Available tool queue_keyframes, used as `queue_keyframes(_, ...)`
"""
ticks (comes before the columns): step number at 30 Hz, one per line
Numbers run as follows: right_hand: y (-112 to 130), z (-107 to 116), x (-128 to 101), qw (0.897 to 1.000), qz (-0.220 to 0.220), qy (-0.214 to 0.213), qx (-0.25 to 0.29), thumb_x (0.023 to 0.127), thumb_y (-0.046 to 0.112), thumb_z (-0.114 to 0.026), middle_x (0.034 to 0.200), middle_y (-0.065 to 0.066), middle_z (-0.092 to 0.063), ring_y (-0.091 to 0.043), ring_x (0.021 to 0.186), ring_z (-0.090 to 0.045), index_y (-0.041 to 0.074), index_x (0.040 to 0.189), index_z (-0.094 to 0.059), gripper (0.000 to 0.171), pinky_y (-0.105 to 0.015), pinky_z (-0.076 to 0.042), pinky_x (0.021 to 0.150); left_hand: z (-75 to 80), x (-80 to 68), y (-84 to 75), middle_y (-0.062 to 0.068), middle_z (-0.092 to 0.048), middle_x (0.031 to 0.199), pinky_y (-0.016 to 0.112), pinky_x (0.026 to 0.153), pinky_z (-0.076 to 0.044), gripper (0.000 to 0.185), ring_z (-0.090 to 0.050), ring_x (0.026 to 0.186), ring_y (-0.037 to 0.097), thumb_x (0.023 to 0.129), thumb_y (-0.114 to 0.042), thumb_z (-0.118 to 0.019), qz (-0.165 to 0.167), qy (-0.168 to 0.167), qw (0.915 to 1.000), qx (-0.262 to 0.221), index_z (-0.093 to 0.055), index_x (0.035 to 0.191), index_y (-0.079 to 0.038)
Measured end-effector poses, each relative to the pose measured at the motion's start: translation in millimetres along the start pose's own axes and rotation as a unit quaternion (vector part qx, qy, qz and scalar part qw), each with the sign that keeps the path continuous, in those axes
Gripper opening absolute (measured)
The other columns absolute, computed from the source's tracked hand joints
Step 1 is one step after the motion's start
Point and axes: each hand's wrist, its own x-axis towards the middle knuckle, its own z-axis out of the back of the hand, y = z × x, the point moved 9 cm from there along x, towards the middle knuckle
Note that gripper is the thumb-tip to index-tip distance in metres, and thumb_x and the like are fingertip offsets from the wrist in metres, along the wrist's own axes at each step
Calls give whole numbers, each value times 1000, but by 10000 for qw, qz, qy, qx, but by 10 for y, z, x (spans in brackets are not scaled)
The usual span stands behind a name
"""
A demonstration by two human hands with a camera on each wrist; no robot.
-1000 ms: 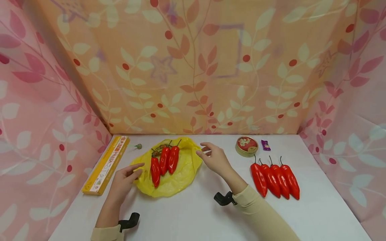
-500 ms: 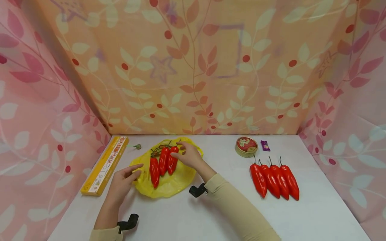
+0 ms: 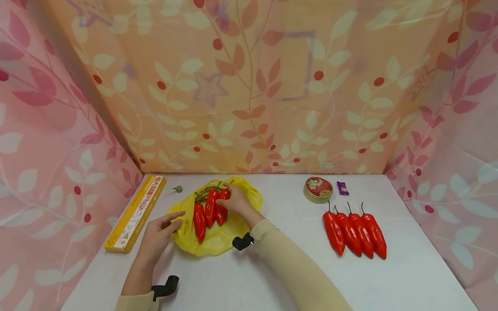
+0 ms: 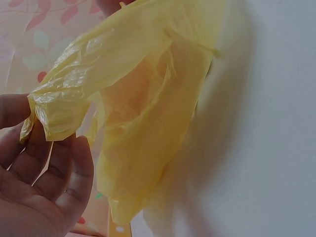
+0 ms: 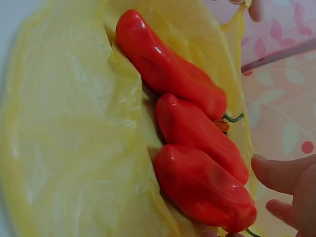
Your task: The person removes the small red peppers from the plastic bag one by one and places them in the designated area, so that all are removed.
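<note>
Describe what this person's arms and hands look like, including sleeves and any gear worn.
The left sleeve and right sleeve are plain beige, each ending in a cuff. The left wrist device and right wrist device are black and bent like an elbow. The left hand and right hand show no gloves or rings. No cables or printed markings are visible.

Ways and obstacles: yellow bag

Right: passage for my right hand, stopped by round tin and four red peppers. Left: my left hand, then pasta box, barring. Near side: passage between my sleeves.
</note>
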Motion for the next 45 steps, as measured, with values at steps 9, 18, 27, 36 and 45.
queue_keyframes(9, -37, -100, 37, 9991, -183, -140, -367, 92, 20, -74, 148, -10, -54, -30, 132, -53, 18, 149, -51, 62, -45, -45, 110, -10, -7, -13, 10, -51, 148, 10, 86, -48, 41, -49, 120, 24, 103, -32, -58, 8, 29, 10000, 32, -60, 141, -15)
queue_keyframes(18, 125, -25, -115, 9995, 175, -221, -171, 90, 19, -77, 141, -10, -59, -30, 123, -59, 17, 146, -55, 60, -41, -53, 99, -20, -7, -16, 10, -51, 148, 10, 86, -47, 42, -49, 120, 24, 103, -32, -58, -7, 61, 10000, -16, -60, 141, -15)
queue_keyframes(27, 399, 76, -398, 9980, 554, 302, -3, 96, 25, -69, 137, -8, -61, -24, 114, -60, 23, 145, -55, 52, -36, -58, 88, 21, -8, -38, 10, -53, 146, 10, 86, -48, 42, -50, 118, 23, 104, -32, -57, -70, 36, 10000, 61, -60, 142, -14)
queue_keyframes(36, 325, 361, -715, 9938, 567, 433, 854, 95, 32, -70, 140, -16, -56, -32, 115, -64, 28, 148, -49, 57, -33, -61, 67, 19, -27, -49, 11, -52, 146, 11, 86, -48, 42, -51, 115, 22, 104, -30, -57, -18, 7, 10000, -25, -59, 142, -13)
queue_keyframes(45, 88, 844, -974, 9945, 686, 24, 786, 93, 31, -72, 127, -12, -62, -27, 98, -67, 24, 146, -51, 57, -35, -62, 70, 9, -7, -21, 10, -53, 146, 11, 86, -49, 41, -51, 116, 24, 103, -30, -58, -32, 35, 10000, -20, -60, 141, -14)
